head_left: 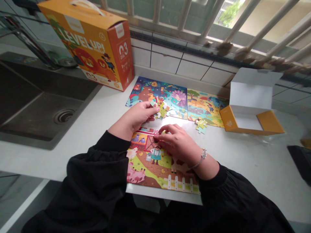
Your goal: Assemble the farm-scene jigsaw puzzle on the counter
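Note:
A farm-scene jigsaw puzzle [155,171] lies at the near edge of the white counter [97,129]. My right hand [178,144] rests on its upper part, fingers curled and pressed on a piece near a red-and-white barn. My left hand [136,118] reaches beyond it, with fingers closed on loose puzzle pieces [161,108] piled on a blue jungle puzzle [157,95]. Both arms wear black sleeves; a bracelet [202,155] circles the right wrist.
A savanna puzzle [206,106] lies right of the blue one, with a loose piece [201,125] beside it. An open orange-and-white box [252,106] stands at right, a large orange puzzle carton [92,42] at back left. A steel sink [36,106] lies left.

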`<state>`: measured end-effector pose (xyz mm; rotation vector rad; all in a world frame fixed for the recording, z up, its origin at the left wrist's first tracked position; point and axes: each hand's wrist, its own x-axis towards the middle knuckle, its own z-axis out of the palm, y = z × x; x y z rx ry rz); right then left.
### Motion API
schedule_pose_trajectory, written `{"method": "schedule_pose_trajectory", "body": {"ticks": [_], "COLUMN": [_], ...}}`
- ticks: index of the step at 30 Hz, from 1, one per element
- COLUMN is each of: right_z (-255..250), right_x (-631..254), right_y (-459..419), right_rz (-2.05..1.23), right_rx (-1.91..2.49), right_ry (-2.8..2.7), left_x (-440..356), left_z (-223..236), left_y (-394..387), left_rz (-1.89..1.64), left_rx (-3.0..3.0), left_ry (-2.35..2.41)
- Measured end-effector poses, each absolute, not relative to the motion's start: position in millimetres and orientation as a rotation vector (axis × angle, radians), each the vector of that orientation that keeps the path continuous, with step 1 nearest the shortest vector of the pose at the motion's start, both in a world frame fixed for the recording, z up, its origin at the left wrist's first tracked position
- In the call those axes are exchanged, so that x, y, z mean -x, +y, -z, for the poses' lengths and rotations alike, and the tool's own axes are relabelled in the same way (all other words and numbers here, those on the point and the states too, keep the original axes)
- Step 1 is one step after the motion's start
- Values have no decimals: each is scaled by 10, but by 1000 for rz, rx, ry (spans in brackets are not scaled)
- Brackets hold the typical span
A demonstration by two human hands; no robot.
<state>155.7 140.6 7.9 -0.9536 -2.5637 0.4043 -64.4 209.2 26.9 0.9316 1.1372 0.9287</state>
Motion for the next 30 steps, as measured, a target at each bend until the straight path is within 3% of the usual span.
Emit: {"method": "schedule_pose_trajectory", "body": {"ticks": [8, 17, 23, 30], "right_z": [-52, -147, -116, -106], "right_x": [-1522, -1562, -1571, -1589], "right_y": [1401, 1436, 1478, 1482], "right_rz": [-378, -314, -598, -766], "right_rx": [938, 1289, 1371, 1365], "right_ry": [-2518, -1907, -1793, -1636], "left_x": [634, 654, 671, 648], "left_z": [-288, -346, -411, -368], "left_y": [2085, 1994, 1948, 1970], "left_rz": [-914, -749, -563, -750], "left_rx": [-928, -1160, -1310, -1244], "left_ry": [1137, 1033, 1016, 1111]}}
